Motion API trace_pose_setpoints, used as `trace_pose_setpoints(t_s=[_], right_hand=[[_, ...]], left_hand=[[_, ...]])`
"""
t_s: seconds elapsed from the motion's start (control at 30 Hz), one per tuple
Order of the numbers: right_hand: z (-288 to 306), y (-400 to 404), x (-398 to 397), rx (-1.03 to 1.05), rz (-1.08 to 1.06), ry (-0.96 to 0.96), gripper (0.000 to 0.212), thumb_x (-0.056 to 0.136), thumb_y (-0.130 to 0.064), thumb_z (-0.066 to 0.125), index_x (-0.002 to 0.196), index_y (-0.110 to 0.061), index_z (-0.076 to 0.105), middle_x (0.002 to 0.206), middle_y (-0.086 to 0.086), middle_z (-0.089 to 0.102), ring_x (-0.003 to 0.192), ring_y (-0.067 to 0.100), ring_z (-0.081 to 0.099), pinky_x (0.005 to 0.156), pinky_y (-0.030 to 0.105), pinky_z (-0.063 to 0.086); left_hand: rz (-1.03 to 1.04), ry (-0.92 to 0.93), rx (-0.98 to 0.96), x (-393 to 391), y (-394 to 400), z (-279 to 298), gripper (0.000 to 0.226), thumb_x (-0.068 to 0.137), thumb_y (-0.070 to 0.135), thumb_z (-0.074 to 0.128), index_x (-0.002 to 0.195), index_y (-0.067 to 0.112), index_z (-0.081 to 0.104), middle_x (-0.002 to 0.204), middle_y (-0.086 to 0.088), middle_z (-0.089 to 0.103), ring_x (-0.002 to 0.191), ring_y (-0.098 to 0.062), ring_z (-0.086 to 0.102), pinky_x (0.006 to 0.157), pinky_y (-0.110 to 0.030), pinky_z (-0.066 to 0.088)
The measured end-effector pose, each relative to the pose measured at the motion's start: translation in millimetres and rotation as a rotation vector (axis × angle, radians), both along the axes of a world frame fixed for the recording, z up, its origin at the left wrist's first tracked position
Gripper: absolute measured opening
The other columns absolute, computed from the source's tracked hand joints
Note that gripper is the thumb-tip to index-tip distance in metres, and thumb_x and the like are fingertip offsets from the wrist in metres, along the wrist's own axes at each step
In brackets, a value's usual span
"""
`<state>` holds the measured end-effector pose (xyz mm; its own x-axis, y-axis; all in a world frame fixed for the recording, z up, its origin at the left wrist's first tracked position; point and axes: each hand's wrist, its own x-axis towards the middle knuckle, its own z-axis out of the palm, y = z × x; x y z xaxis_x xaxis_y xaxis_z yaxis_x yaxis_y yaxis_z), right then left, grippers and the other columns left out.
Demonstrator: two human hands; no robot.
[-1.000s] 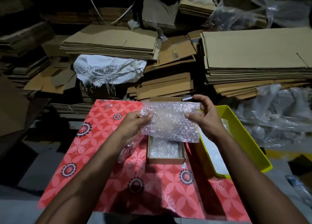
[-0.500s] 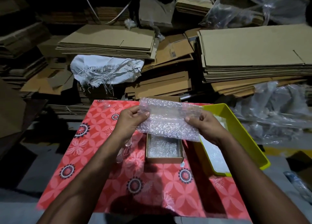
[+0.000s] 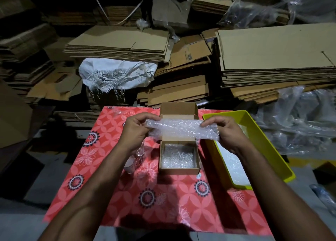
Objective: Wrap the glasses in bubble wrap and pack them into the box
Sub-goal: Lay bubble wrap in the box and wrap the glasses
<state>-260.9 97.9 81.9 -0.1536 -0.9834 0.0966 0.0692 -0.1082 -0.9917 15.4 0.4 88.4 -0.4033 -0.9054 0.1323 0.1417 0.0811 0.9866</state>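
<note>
wrap (image 3: pixel 181 129) pinched at both ends, left hand (image 3: pixel 135 131) and right hand (image 3: pixel 229 133) curled round it | long axis runs hand to hand, held above box (image 3: pixel 179 156) | box open just below the fingers, lined | glass (image 3: pixel 140 150) under left wrist, nearer that hand; likely next pick

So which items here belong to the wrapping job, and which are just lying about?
Job: bubble wrap sheet held by left hand and right hand; open lined box; glasses; yellow tray.
Lying about: flattened cardboard stacks; white sack; plastic bags.
</note>
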Motion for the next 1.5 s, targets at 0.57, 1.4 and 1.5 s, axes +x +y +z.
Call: trace_pose_setpoints(t_s=[0.57,1.4,1.5], right_hand=[[2,-1,0,0.125,-0.113,0.084,0.055,0.073,0.005,0.083,0.121,-0.017,0.067,0.096,-0.003,0.066,0.089,0.004,0.063,0.082,0.03,0.055],[-3,-2,12,0.169,-0.177,-0.144,0.013,0.082,-0.008,0.074,0.079,-0.001,0.063,0.072,0.011,0.066,0.061,0.018,0.069,0.058,0.021,0.058],[-8,-3,6,0.16,-0.209,-0.029,0.031,0.075,0.007,0.08,0.095,-0.004,0.059,0.06,0.007,0.05,0.054,0.017,0.065,0.062,0.031,0.06]], left_hand=[[-0.024,-0.186,-0.007,2,7,-4,0.048,0.079,0.004,0.081,0.116,0.031,0.07,0.092,-0.004,0.069,0.081,-0.023,0.06,0.089,-0.043,0.056],[-0.056,0.006,0.117,-3,14,-11,0.003,0.087,0.004,0.069,0.089,0.002,0.069,0.074,-0.015,0.068,0.066,-0.023,0.066,0.065,-0.027,0.057],[-0.008,-0.119,0.062,2,11,-15,0.025,0.081,-0.001,0.076,0.104,0.004,0.068,0.076,-0.026,0.068,0.067,-0.026,0.07,0.065,-0.03,0.059]])
